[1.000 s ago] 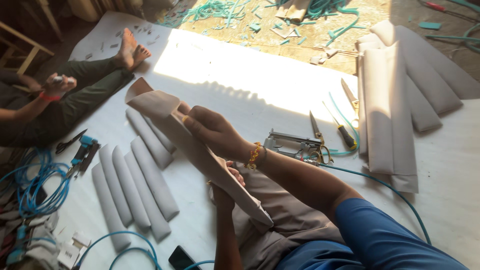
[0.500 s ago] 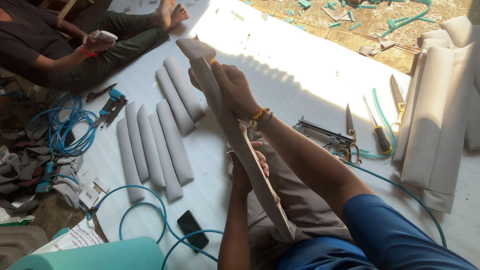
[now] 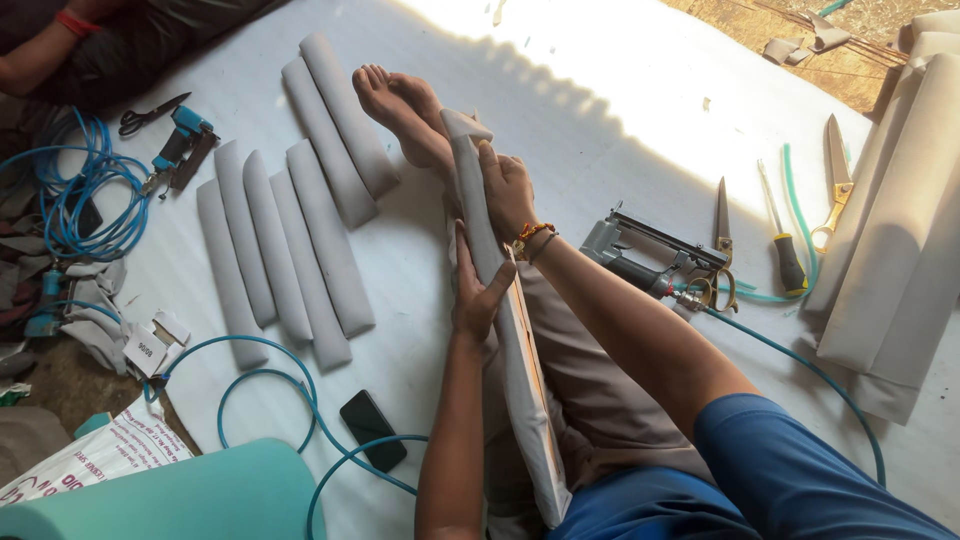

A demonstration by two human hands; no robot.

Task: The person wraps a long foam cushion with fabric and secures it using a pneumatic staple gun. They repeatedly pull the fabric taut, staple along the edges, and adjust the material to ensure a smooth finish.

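Padded board (image 3: pixel 500 330), long and thin and wrapped in pale grey cloth, stands on its edge along the person's lap and legs. Its far end reaches up near the bare feet (image 3: pixel 400 105). It lies this way so both hands can get at the long sides.

The left hand (image 3: pixel 478 290) is wrapped around the middle of the padded board, with its fingers (image 3: pixel 497 282) curled over the cloth, gripping it. The right hand (image 3: pixel 505 185) presses on the upper part, fingers closed down on the cloth too. It looks like both hands hold the cover tight and smooth on the board.

A grey staple gun (image 3: pixel 640 258) lies just beside the right arm on the white floor sheet (image 3: pixel 600 120), joined to a blue-green hose (image 3: pixel 800 360). Scissors (image 3: pixel 722 235) and a screwdriver (image 3: pixel 785 250) lie next to it, close enough to grab.

On the left, finished grey rolls (image 3: pixel 290 240) lie side by side in rows, out of the way. A black phone (image 3: pixel 372 430) rests near a loop of blue hose. Another person's arm (image 3: pixel 50 50) shows at the top left corner.
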